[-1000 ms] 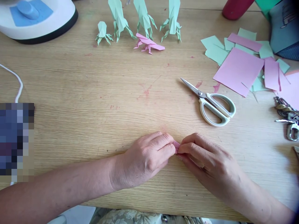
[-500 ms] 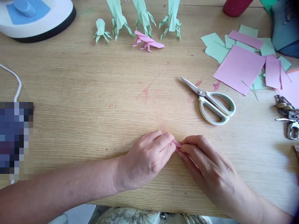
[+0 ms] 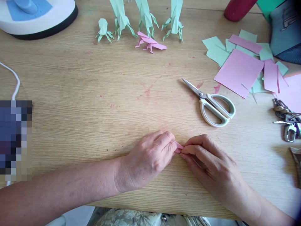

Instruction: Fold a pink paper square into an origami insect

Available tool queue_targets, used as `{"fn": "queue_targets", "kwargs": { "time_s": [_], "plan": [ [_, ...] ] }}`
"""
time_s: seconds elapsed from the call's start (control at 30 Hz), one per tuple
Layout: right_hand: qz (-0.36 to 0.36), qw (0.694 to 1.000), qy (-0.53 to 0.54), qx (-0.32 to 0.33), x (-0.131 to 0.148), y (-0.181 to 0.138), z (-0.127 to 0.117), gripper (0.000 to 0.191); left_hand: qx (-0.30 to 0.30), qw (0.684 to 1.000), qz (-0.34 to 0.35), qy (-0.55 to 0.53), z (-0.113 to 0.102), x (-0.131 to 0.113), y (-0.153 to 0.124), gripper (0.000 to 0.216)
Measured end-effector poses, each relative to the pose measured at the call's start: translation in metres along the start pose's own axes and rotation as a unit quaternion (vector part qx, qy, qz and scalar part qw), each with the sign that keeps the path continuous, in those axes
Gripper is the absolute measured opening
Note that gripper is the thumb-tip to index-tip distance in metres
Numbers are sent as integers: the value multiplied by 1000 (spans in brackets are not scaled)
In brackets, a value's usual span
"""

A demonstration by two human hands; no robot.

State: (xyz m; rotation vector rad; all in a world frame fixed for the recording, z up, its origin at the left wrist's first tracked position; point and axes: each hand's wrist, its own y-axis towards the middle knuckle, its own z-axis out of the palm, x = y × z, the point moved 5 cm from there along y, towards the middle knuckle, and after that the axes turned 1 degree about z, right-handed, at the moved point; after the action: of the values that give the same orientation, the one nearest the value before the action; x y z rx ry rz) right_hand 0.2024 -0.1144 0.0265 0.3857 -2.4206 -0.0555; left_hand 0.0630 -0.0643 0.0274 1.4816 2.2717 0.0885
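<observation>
Between my two hands is a small piece of folded pink paper (image 3: pixel 179 146), most of it covered by my fingers. My left hand (image 3: pixel 155 153) is closed over its left part, knuckles up. With thumb and fingertips, my right hand (image 3: pixel 207 163) pinches its right end. Both hands are low over the wooden table (image 3: pixel 94 125), near its front edge. White-handled scissors (image 3: pixel 209 103) lie just beyond my right hand, blades pointing up and left.
Several green folded-paper figures (image 3: pixel 121 22) stand at the back, with a pink paper figure (image 3: pixel 150 42) before them. Pink and green paper sheets (image 3: pixel 240 72) lie at right, near keys (image 3: pixel 288 119). A dark red cylinder (image 3: pixel 238 11) and a white-blue appliance (image 3: pixel 39 18) stand farther back.
The camera view has shifted slightly. My right hand's fingers have moved a little on the pink paper's end, showing slightly more of it; my left hand keeps its hold.
</observation>
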Motion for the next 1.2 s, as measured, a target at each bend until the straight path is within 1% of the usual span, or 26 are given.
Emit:
{"fn": "queue_targets", "kwargs": {
  "time_s": [0.2,0.27,0.33,0.43,0.57,0.67,0.8,1.03,1.2],
  "plan": [
    [-34,998,-57,-12,6,-2,3,15,2,1000,-15,-18,-1,1,-3,19],
    [-51,995,-88,-10,9,-1,4,17,1,1000,-18,-20,-2,1,-3,19],
    [-53,992,-110,-5,11,-1,6,17,1,1000,-18,-18,-3,1,-3,20],
    [-29,993,-111,-5,11,1,7,13,5,1000,-23,-17,-3,1,-2,22],
    [-8,997,-78,-19,11,4,5,11,24,999,-42,-22,-3,1,1,23],
    [4,998,-55,-20,9,7,5,10,42,999,-31,6,-1,-2,3,19],
    [21,998,-48,-27,8,10,5,11,47,998,-41,26,1,-1,5,18],
    [57,996,-68,7,5,13,9,14,51,996,-69,-2,2,2,6,15],
    [59,996,-61,0,5,13,6,13,63,995,-67,-35,-2,4,5,15]
  ]
}}
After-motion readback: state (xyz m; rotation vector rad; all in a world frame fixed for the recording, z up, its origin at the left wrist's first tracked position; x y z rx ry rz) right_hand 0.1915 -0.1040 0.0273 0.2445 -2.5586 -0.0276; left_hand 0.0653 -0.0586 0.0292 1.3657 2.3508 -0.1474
